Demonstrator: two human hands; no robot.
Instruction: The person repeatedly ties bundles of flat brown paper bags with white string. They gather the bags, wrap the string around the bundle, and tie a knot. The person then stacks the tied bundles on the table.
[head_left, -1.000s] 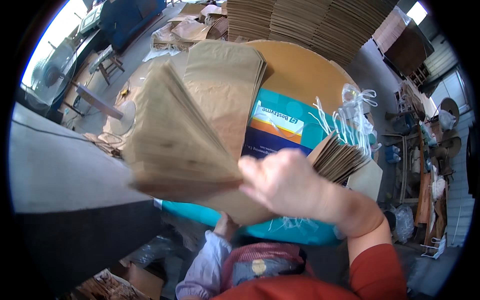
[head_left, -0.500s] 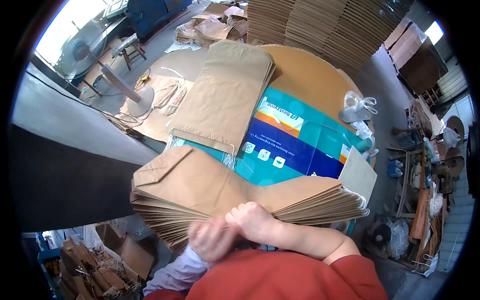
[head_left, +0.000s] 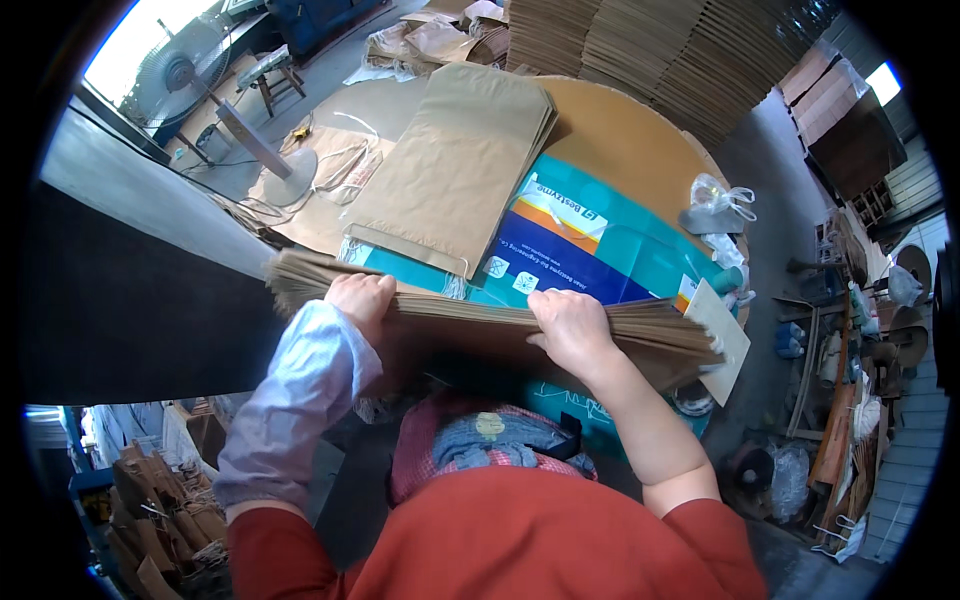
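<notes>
We square a stack of bags (head_left: 480, 325) on edge over the surface (head_left: 640, 150), left hand (head_left: 362, 298) and right hand (head_left: 572, 325) closed on its top, likely before laying it flat.

bag stack (head_left: 480, 325) underside: hidden | both hands' fingertips: probably tucked beneath
</notes>
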